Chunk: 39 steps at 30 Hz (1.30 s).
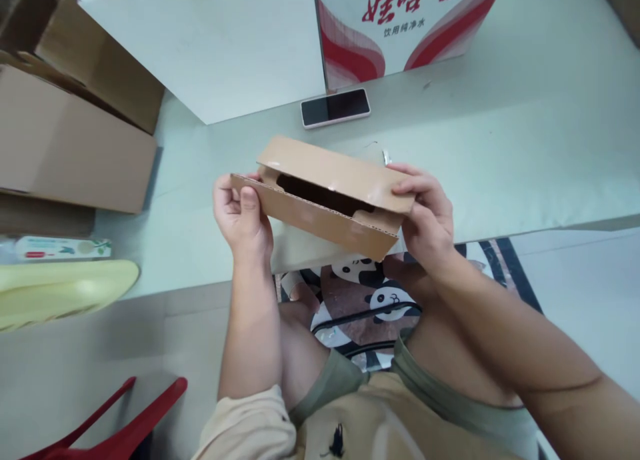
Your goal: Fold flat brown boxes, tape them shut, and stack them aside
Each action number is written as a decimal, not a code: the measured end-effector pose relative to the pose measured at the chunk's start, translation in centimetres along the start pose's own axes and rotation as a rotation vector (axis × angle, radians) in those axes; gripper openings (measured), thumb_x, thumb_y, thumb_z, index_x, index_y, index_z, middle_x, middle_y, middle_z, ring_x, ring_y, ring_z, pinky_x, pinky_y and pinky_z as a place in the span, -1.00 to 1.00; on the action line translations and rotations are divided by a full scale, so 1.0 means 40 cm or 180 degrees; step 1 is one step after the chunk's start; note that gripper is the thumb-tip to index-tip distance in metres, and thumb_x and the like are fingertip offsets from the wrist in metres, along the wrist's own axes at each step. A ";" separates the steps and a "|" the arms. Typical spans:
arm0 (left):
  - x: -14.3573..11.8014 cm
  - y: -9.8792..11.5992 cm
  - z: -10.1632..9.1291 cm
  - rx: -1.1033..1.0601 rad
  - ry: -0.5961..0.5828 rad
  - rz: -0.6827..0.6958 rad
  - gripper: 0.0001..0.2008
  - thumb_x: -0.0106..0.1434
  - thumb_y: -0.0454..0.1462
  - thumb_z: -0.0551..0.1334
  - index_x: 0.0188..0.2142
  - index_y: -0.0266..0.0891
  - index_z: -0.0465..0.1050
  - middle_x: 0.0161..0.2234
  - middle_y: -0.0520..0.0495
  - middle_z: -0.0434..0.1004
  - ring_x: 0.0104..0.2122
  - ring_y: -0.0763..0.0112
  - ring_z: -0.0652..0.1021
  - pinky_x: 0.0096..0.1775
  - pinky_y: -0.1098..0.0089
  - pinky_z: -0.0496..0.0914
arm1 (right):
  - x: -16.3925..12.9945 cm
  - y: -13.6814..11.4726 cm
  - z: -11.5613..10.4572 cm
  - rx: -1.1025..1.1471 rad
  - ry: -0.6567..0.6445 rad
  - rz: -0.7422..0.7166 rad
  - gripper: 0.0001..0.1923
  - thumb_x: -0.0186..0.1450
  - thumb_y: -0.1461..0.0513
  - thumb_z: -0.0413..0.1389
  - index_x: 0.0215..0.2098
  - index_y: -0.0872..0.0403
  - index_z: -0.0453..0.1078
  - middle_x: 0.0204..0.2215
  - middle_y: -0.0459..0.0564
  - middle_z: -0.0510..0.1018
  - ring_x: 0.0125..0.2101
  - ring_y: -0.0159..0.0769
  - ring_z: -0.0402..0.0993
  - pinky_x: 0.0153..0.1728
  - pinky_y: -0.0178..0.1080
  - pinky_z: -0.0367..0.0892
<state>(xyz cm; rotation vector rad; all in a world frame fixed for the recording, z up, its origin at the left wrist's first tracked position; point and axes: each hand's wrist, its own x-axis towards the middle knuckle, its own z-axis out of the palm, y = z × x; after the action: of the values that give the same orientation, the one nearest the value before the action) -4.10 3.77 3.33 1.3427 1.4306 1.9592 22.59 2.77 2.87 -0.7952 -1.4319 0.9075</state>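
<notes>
You hold a small corrugated cardboard box (325,203) in both hands, raised just above the near edge of the pale green bench (525,160). Your left hand (240,217) grips the box's left end, thumb pressed flat on the front wall and the fingers (223,187) curled round behind it. Your right hand (427,213) clasps the right end, its fingers (415,183) lying over the top flap and closed on the corner. The box is tilted, left end a little higher than the right, and its lid flap stands partly open, so a dark slot shows between the flap and the front wall.

On the bench beyond the box lies a smartphone (335,107), screen up, well apart from your hands. Just behind it stands a white and red printed carton (400,27) bearing Chinese characters. At the far left rest larger brown cardboard boxes (75,133), and below them a flat packet (63,248) with a pale yellow curved object (60,293) just beside it. Under the box, across your lap, shows a panda-patterned cloth (370,300). A red plastic chair (125,427) peeks in at the bottom left.
</notes>
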 end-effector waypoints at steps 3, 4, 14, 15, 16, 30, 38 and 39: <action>-0.001 -0.012 -0.018 0.0368 -0.0204 0.0203 -0.34 0.11 0.22 0.38 0.08 -0.02 0.38 0.18 -0.11 0.44 0.09 0.21 0.55 0.18 0.16 0.41 | -0.001 0.000 0.005 -0.0110 0.0005 -0.0022 -0.61 0.39 -0.15 -0.02 -0.17 -0.05 0.39 0.10 0.07 0.46 0.16 0.02 0.41 0.20 0.14 0.33; 0.000 -0.013 -0.023 0.0506 -0.0302 0.0275 -0.36 0.14 0.21 0.37 0.10 0.00 0.41 0.27 -0.12 0.36 0.15 0.16 0.52 0.23 0.11 0.38 | -0.002 -0.001 0.007 -0.0166 0.0023 -0.0029 -0.60 0.38 -0.15 -0.02 -0.18 -0.05 0.37 0.09 0.08 0.46 0.14 0.01 0.42 0.18 0.13 0.34; 0.008 0.006 -0.046 0.0789 -0.0648 0.0218 -0.53 0.29 0.14 0.25 -0.07 -0.12 0.63 0.18 -0.12 0.49 0.30 0.06 0.42 0.38 -0.02 0.20 | -0.002 0.016 -0.004 -0.0644 0.0071 -0.0107 -0.48 0.43 -0.13 -0.12 0.26 -0.15 0.13 0.19 0.10 0.40 0.23 0.01 0.38 0.23 0.17 0.33; 0.012 0.001 -0.053 0.0658 -0.0530 0.0112 -0.54 0.27 0.13 0.28 -0.08 -0.14 0.63 0.17 -0.13 0.50 0.29 0.06 0.42 0.38 0.01 0.20 | -0.001 0.020 -0.006 -0.0706 0.0110 0.0006 -0.44 0.43 -0.13 -0.13 0.31 -0.16 0.08 0.24 0.10 0.37 0.26 0.01 0.36 0.25 0.18 0.31; 0.017 -0.006 -0.062 0.0483 -0.0369 -0.0026 -0.55 0.24 0.11 0.31 -0.09 -0.15 0.62 0.16 -0.13 0.51 0.28 0.07 0.43 0.37 0.04 0.23 | 0.001 0.025 -0.007 -0.0761 0.0117 0.0163 -0.42 0.43 -0.13 -0.13 0.33 -0.15 0.06 0.28 0.10 0.34 0.28 0.01 0.33 0.28 0.18 0.29; -0.020 -0.020 -0.016 -0.0980 -0.0150 -0.2271 -0.54 0.15 0.11 0.32 -0.16 -0.17 0.53 -0.21 -0.10 0.64 -0.31 0.34 0.62 -0.44 0.47 0.45 | -0.012 0.007 0.024 -0.0713 -0.1351 -0.0029 -0.30 0.44 -0.18 -0.10 0.43 -0.11 0.17 0.52 -0.01 -0.10 0.51 0.02 -0.18 0.49 0.16 -0.12; -0.043 -0.017 0.006 -0.0852 -0.0611 -0.2558 -0.58 0.06 0.05 0.37 -0.25 -0.22 0.50 -0.44 -0.03 0.59 -0.54 0.45 0.57 -0.55 0.47 0.34 | 0.000 0.026 -0.001 -0.0981 -0.1266 -0.0075 -0.27 0.43 -0.18 -0.09 0.45 -0.07 0.13 0.50 0.08 0.01 0.50 0.01 -0.10 0.47 0.18 -0.06; -0.044 -0.012 0.005 -0.0806 -0.0655 -0.2609 -0.61 0.06 0.02 0.34 -0.29 -0.23 0.49 -0.47 -0.04 0.57 -0.56 0.44 0.56 -0.56 0.47 0.32 | 0.001 0.021 -0.002 -0.1002 -0.1249 -0.0104 -0.28 0.43 -0.18 -0.08 0.44 -0.08 0.14 0.50 0.06 0.02 0.50 0.01 -0.09 0.47 0.18 -0.06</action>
<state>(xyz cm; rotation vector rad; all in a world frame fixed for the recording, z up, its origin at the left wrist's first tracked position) -3.20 2.77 2.09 0.6533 1.2877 1.3495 22.64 3.19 2.15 -0.8518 -1.9607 0.8543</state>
